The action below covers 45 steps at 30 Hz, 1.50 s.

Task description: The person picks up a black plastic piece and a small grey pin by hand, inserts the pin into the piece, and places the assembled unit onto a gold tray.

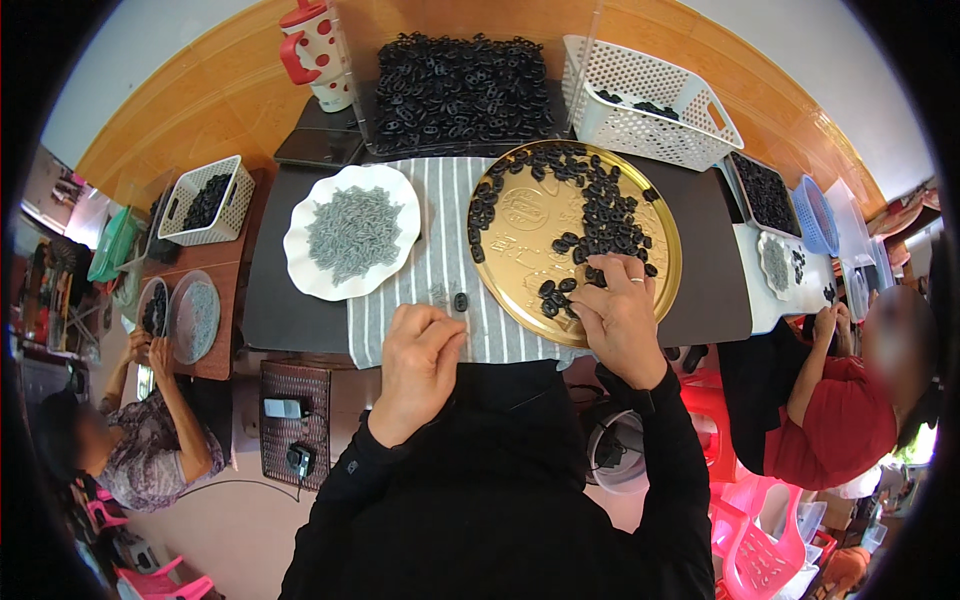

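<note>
My left hand is closed above the striped grey cloth, thumb and fingertips pinched together; what they hold, if anything, is too small to make out. Just beyond those fingertips, one small black oval piece with holes lies on the cloth. Over the right part of a round gold tray, my right hand reaches down with bent fingers apart, touching small black oval pieces heaped there. Left of the cloth's middle, a white scalloped plate holds a pile of small grey spring-like pieces.
A clear bin full of black pieces stands at the back, between a red-dotted tumbler and a white perforated basket. Co-workers sit at side tables: one in a patterned top left, one in red right.
</note>
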Motion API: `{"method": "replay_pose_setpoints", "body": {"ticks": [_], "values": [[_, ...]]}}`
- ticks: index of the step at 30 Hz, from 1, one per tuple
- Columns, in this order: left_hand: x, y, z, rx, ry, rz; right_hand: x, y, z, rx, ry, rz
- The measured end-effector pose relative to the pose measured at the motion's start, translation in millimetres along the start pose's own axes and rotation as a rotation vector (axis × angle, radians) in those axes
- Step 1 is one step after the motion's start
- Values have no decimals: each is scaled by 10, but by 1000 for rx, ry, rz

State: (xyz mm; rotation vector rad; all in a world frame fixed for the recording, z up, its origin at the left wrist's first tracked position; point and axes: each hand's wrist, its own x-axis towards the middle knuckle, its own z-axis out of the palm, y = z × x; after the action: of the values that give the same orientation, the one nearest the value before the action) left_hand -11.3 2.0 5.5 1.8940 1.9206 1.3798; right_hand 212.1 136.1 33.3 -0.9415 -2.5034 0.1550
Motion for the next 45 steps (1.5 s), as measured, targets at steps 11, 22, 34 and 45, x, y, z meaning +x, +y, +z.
{"method": "replay_pose_setpoints", "body": {"ticks": [11, 22, 34, 45], "values": [[82, 37, 121, 54, -173, 31, -4, -348, 118, 182, 178, -70], [-22, -47, 73, -799, -128, -316, 87, -653, 284, 714, 198, 30], [-132, 36, 192, -1196, -60, -461, -91, -997, 469, 1004, 270, 169], [-186, 52, 203, -1205, -63, -450, -239, -1061, 528, 1062, 328, 262]]}}
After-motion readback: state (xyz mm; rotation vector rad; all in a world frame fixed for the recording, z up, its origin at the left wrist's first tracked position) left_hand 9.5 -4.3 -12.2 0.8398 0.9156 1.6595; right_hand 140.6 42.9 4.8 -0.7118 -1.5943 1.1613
